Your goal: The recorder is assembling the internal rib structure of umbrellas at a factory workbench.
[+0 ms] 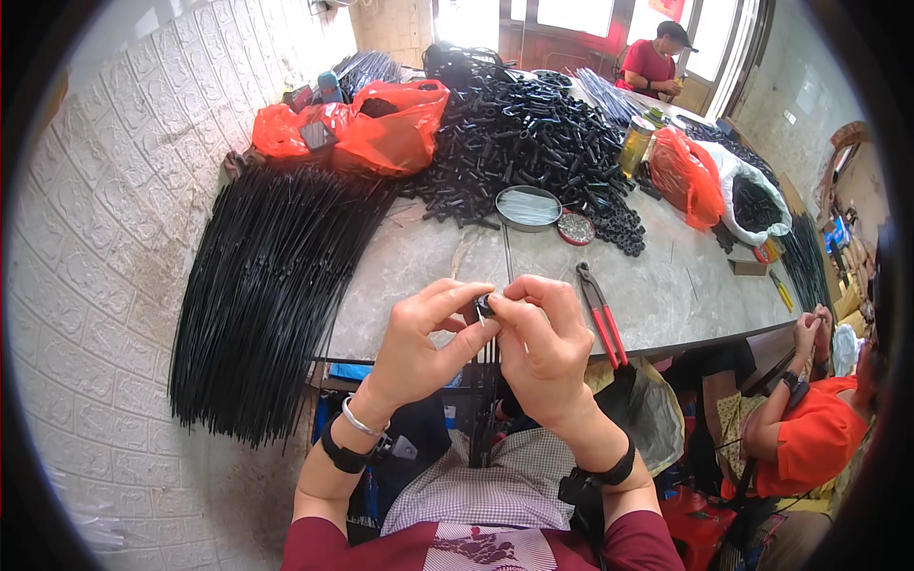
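Fitting (484,306), small and black, in a closed pinch of left hand (424,328) and right hand (547,333) together, near the front edge of the table (666,305). Beneath, a narrow bundle of rods (484,385). To the right of the grip, red-handled pliers (602,333) on the table; farther back, a tin (529,228) beside a heap of black tubes (524,138).

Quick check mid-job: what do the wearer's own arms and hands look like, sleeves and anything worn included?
Both the left hand and right hand are ungloved. The maroon sleeves are short, leaving the forearms bare. The left wrist has a silver bangle and a black strap; the right wrist has a black band.
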Available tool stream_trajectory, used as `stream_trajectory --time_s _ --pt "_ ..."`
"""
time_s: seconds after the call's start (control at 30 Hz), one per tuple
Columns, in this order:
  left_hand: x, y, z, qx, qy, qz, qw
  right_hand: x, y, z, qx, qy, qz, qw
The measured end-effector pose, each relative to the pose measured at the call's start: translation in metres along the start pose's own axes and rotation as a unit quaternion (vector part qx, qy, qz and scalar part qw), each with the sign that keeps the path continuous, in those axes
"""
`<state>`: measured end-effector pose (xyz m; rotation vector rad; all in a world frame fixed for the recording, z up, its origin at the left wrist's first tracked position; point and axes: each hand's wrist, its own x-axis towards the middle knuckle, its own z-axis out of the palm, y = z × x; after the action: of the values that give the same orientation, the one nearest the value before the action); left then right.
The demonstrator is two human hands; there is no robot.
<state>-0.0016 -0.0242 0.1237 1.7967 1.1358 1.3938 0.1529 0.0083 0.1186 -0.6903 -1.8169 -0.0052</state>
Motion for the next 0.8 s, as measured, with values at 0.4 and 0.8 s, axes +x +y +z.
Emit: stream_trajectory --time_s 0.4,0.8 --pt "-0.001 -0.005 -0.008 -0.109 -0.009 -0.064 0.992 -0.009 -0.008 -0.001 0.174 -0.036 0.129 0.976" --pt "-0.001 -0.007 -0.016 -0.1 -0.081 -0.017 0.992 -0.01 -0.006 -0.013 0.286 -0.092 0.213 0.93"
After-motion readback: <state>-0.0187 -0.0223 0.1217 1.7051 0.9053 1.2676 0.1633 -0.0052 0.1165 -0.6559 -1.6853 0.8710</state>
